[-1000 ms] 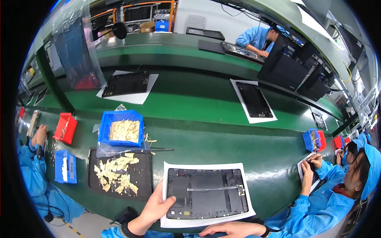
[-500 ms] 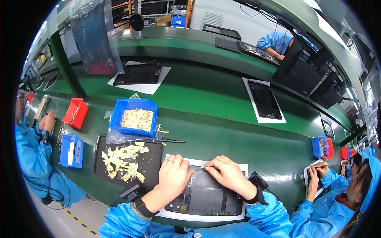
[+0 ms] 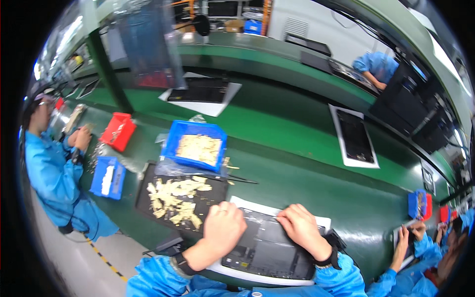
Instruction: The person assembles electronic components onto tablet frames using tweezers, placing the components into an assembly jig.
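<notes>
A flat black device housing (image 3: 277, 260) lies in front of me on a white sheet (image 3: 322, 222). My left hand (image 3: 224, 228) is curled over its far left corner, fingers bent together; what they hold, if anything, is hidden. At the far edge, to the right, my right hand (image 3: 302, 227) presses thumb and fingertips together at the housing. Whatever is between those fingertips is too small to name. Left of the housing, a black tray (image 3: 144, 198) carries loose pale yellow strips (image 3: 173, 195).
Beyond the tray stands a blue bin (image 3: 170, 148) of pale pieces, with dark tweezers (image 3: 242, 180) beside it. Further left are a red bin (image 3: 118, 131) and another blue bin (image 3: 116, 180). Co-workers in blue sit at both sides. More black housings (image 3: 355, 136) lie on the far ledge.
The view has swung, so the bench appears further right. My hands are slightly wider apart, the left one having moved left along the housing's far edge.
</notes>
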